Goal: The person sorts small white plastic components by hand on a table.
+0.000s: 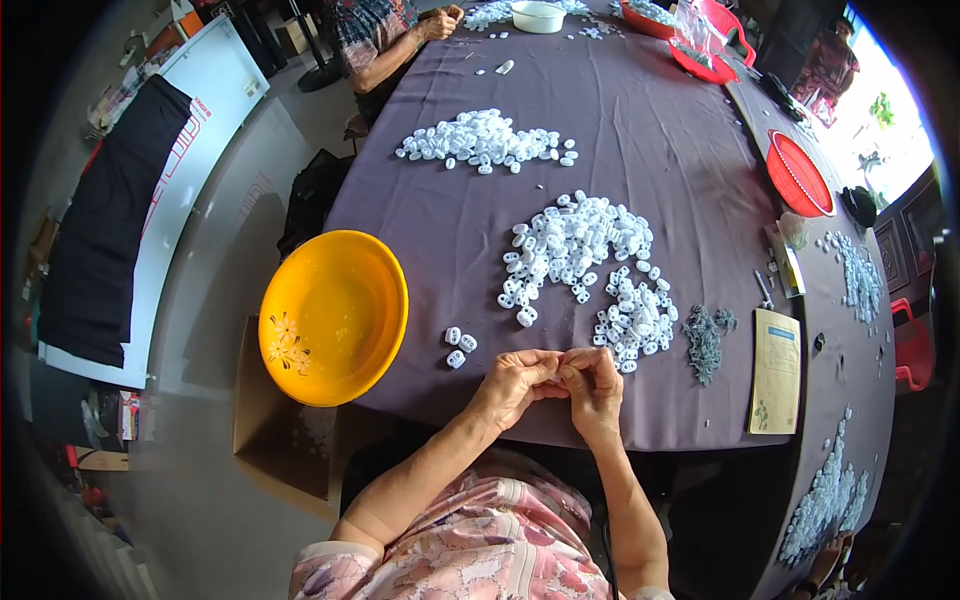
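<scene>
Both hands meeting at the near edge of the tabletop [640, 130], over its purple cloth. Left hand [512, 385] and right hand [592, 382] pressed fingertip to fingertip, each grip clenched on something tiny between them; too small and too covered to name, though likely one of the small white plastic pieces. Just ahead of the hands, a large loose heap of those white pieces [585, 268], apparently the stock yet to be handled. Beside the heap on the right, a small cluster of grey metal bits [706, 340]. To the left of the hands, only three white pieces [458, 346] set apart, perhaps the finished ones. Yellow bowl [333, 316] overhanging the left edge, empty inside. Judging from that: barely begun, with nearly the whole heap left. Farther off, a second white pile [485, 140], a red basket [799, 173], a yellow booklet [776, 370], and another person's hand [438, 22] at the far end.
</scene>
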The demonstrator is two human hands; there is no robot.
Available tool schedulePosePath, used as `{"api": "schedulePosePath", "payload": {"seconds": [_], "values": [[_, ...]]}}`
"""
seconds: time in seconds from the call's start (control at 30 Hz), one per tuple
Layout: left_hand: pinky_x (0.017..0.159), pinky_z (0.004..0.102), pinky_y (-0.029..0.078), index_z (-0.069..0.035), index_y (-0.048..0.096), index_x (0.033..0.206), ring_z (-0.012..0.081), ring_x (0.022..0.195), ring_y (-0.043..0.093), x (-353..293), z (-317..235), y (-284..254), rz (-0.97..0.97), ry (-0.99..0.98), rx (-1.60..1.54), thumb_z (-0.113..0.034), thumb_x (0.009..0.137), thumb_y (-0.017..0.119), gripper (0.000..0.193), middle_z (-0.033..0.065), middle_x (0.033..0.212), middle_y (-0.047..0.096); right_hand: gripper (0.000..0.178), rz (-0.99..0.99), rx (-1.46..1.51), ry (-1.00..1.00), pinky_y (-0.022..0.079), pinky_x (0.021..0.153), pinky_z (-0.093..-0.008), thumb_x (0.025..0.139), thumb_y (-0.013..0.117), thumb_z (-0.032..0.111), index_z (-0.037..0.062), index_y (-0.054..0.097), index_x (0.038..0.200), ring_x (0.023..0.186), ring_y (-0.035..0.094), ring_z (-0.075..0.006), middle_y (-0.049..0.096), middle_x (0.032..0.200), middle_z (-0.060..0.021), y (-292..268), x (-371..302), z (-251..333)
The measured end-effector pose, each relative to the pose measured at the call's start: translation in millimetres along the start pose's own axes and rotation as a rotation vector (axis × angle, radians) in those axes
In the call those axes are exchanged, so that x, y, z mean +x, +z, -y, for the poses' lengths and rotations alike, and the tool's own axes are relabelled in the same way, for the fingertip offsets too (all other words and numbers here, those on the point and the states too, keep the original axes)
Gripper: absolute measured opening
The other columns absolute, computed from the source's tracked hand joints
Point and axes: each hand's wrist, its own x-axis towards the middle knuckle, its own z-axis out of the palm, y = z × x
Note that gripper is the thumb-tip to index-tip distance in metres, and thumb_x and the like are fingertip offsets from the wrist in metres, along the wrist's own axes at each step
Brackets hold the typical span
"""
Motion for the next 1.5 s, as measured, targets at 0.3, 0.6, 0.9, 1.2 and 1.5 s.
{"api": "schedulePosePath", "payload": {"seconds": [0.3,0.6,0.9,1.2,1.5], "values": [[0.074,0.0314,0.051,0.002,0.058,0.100,0.0163,0.079,0.060,1.3,0.3,-4.5,0.074,0.004,-0.030,-0.014,0.088,0.049,0.022,0.0088,0.088,0.062,0.012,-0.029,-0.032,-0.049,0.045,0.062,-0.0233,0.078,0.054,-0.009,-0.0004,0.046,0.081,0.068,0.056,-0.0135,0.057,0.078,-0.0088,3.5,-2.0,-1.3],[0.075,0.0319,0.051,0.003,0.057,0.102,0.0166,0.080,0.060,0.6,-2.3,-1.7,0.067,-0.002,-0.034,-0.015,0.089,0.049,0.023,0.0093,0.088,0.061,0.012,-0.044,-0.023,-0.037,0.046,0.062,-0.0235,0.079,0.054,-0.008,-0.0003,0.046,0.082,0.068,0.056,-0.0138,0.056,0.078,-0.0084,3.7,-1.7,1.1],[0.074,0.0316,0.051,0.003,0.057,0.101,0.0170,0.079,0.060,1.7,-1.8,-1.3,0.067,-0.007,-0.014,-0.014,0.088,0.050,0.023,0.0095,0.088,0.062,0.011,-0.055,-0.093,-0.064,0.045,0.061,-0.0240,0.078,0.052,-0.008,0.0001,0.045,0.081,0.067,0.054,-0.0145,0.055,0.077,-0.0090,4.8,-2.3,-0.6],[0.075,0.0336,0.051,0.004,0.058,0.101,0.0181,0.080,0.061,3.1,-2.3,-4.7,0.070,-0.034,0.037,-0.015,0.088,0.050,0.024,0.0100,0.088,0.062,0.014,-0.015,-0.042,-0.042,0.044,0.062,-0.0240,0.076,0.050,-0.012,0.0003,0.044,0.080,0.067,0.053,-0.0157,0.053,0.076,-0.0094,2.0,-0.7,-0.3],[0.073,0.0338,0.052,0.004,0.059,0.098,0.0193,0.079,0.061,3.4,-1.9,-5.5,0.066,-0.046,0.043,-0.013,0.087,0.052,0.022,0.0111,0.088,0.062,0.015,0.053,-0.002,-0.019,0.044,0.061,-0.0235,0.076,0.052,-0.012,0.0003,0.044,0.080,0.067,0.054,-0.0152,0.055,0.077,-0.0093,-4.5,1.5,-1.0]]}}
